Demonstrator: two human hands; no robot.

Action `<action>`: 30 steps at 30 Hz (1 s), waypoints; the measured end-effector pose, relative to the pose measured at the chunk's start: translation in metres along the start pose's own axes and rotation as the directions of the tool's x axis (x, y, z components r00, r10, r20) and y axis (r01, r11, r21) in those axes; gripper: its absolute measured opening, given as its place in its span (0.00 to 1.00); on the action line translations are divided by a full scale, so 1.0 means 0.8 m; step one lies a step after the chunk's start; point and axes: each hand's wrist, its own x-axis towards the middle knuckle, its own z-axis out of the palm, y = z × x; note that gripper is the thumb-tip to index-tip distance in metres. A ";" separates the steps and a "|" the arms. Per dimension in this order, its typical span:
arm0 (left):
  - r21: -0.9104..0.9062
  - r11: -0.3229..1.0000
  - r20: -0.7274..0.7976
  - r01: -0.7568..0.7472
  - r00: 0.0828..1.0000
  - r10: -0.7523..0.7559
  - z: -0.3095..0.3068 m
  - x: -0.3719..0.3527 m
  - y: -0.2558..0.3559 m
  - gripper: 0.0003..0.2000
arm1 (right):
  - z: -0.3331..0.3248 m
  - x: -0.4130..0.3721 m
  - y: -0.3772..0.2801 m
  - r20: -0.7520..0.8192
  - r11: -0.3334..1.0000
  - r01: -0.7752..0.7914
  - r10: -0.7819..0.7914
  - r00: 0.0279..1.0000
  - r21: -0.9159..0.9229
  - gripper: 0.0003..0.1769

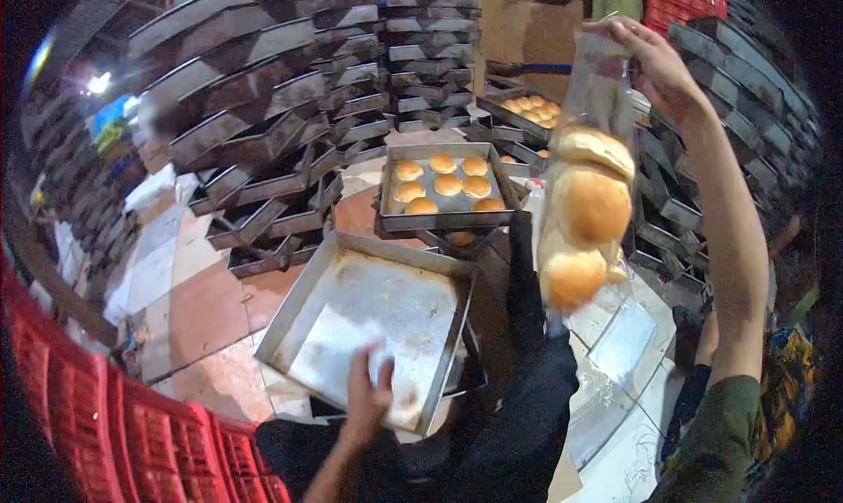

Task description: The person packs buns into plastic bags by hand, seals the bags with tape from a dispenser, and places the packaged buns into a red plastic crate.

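Raised at the upper right, my right hand (652, 59) is closed on the gathered top of a clear plastic bag (601, 77). Several golden buns (597, 206) hang inside the bag, stacked one above another. My left hand (369, 390) is low over a metal baking tray (329, 279), thumb and fingers apart and slightly blurred, with nothing visible in it. That tray sits tilted in front of me, its stained, shiny bottom showing. Beyond it, a second baking tray (384, 185) carries several round buns (447, 185) spaced out.
Stacked metal pans (246, 64) rise at the back and both sides. Another tray of buns (533, 109) lies farther back. Red plastic crates (140, 424) stand at the lower left. Clear plastic bags (623, 340) lie on the tiled floor to the right, near another person's patterned clothing (784, 389).
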 end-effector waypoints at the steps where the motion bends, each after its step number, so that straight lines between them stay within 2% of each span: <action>1: 0.074 0.991 0.015 -0.115 0.993 0.114 -0.021 0.042 0.031 0.15 | 0.021 -0.012 -0.033 0.055 0.996 0.022 -0.027 0.998 0.090 0.17; 2: -0.317 0.948 0.045 -0.006 0.999 0.022 -0.036 0.079 0.080 0.17 | 0.038 -0.028 -0.056 0.074 0.995 0.037 -0.044 0.996 0.096 0.17; 3: -0.528 0.848 0.062 0.052 0.998 -0.022 -0.048 0.114 0.125 0.21 | 0.055 -0.043 -0.077 0.084 0.997 0.015 -0.022 0.996 0.080 0.17; 4: -0.536 0.835 0.098 0.125 0.992 -0.085 -0.060 0.143 0.159 0.25 | 0.075 -0.055 -0.092 0.101 0.998 -0.010 0.003 0.995 0.065 0.17; 6: -0.537 0.825 0.154 0.176 0.982 -0.110 -0.074 0.199 0.181 0.27 | 0.110 -0.072 -0.085 0.198 0.985 -0.066 0.034 0.980 0.159 0.17; 8: -0.398 0.819 0.423 0.413 0.875 -0.235 -0.128 0.203 0.227 0.24 | 0.169 -0.101 -0.086 0.236 0.926 -0.092 0.003 0.972 0.366 0.17; 9: -0.522 0.745 0.395 0.417 0.891 -0.222 -0.148 0.199 0.226 0.17 | 0.188 -0.112 -0.089 0.230 0.918 -0.131 0.044 0.972 0.375 0.16; 11: -0.574 0.778 0.226 0.257 0.962 -0.151 -0.192 0.181 0.233 0.09 | 0.222 -0.122 -0.093 0.239 0.890 -0.150 0.048 0.970 0.431 0.16; 13: -0.591 0.801 0.076 0.098 0.995 -0.066 -0.222 0.144 0.238 0.08 | 0.256 -0.135 -0.097 0.213 0.877 -0.089 -0.015 0.977 0.472 0.16; 14: -0.581 0.809 0.063 0.095 0.995 -0.072 -0.231 0.127 0.236 0.08 | 0.268 -0.139 -0.089 0.184 0.861 -0.117 0.027 0.982 0.495 0.17; 16: -0.597 0.801 -0.109 0.035 0.986 -0.124 -0.235 0.093 0.231 0.09 | 0.290 -0.152 -0.068 0.163 0.828 -0.227 0.166 0.973 0.513 0.17; 17: -0.493 0.870 -0.175 0.012 0.978 -0.113 -0.230 0.077 0.219 0.11 | 0.299 -0.160 -0.055 0.168 0.830 -0.273 0.218 0.961 0.486 0.17; 20: -0.427 0.904 -0.140 0.009 0.987 -0.075 -0.212 0.061 0.159 0.11 | 0.325 -0.166 0.020 0.189 0.777 -0.268 0.193 0.963 0.570 0.16; 21: -0.425 0.905 -0.138 0.007 0.988 -0.073 -0.207 0.063 0.145 0.11 | 0.331 -0.168 0.019 0.177 0.736 -0.302 0.245 0.953 0.606 0.15; 23: -0.514 0.848 -0.236 -0.128 0.972 0.004 -0.200 0.077 0.132 0.10 | 0.324 -0.168 0.031 0.217 0.714 -0.310 0.222 0.951 0.628 0.14; 26: -0.475 0.861 -0.264 -0.182 0.963 0.057 -0.198 0.108 0.131 0.08 | 0.301 -0.161 0.024 0.279 0.688 -0.334 0.195 0.940 0.644 0.12; 28: -0.478 0.866 -0.246 -0.147 0.969 0.028 -0.198 0.125 0.141 0.08 | 0.285 -0.157 0.001 0.231 0.737 -0.252 0.133 0.964 0.627 0.12; 30: -0.630 0.770 -0.207 -0.098 0.977 -0.044 -0.189 0.129 0.147 0.09 | 0.278 -0.157 0.015 0.190 0.754 -0.242 0.158 0.969 0.611 0.11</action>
